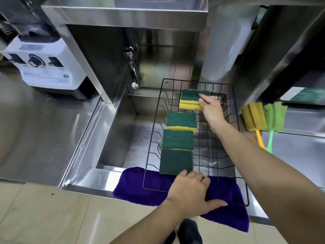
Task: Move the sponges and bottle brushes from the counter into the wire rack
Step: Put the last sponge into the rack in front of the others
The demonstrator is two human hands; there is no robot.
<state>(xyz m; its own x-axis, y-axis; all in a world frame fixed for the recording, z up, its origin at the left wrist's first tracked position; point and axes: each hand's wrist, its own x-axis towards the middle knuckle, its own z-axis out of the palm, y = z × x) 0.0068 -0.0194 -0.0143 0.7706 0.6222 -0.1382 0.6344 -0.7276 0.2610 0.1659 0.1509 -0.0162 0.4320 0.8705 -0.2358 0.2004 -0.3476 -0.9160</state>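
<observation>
A black wire rack (153, 138) sits over the steel sink. Three green-and-yellow sponges lie in a row along its left side: one near the front (176, 162), one above it (178, 140), one further back (181, 121). My right hand (211, 111) grips another sponge (192, 100) at the rack's far end, low over the wires. My left hand (191, 192) rests with fingers apart on the rack's front edge. On the counter to the right lie a yellow bottle brush (254, 118) and a green bottle brush (275, 117).
A purple cloth (140, 187) hangs over the sink's front edge under the rack. A faucet (133, 71) stands at the back left of the sink. A white blender base (44, 67) sits on the left counter. A steel shelf overhangs the right counter.
</observation>
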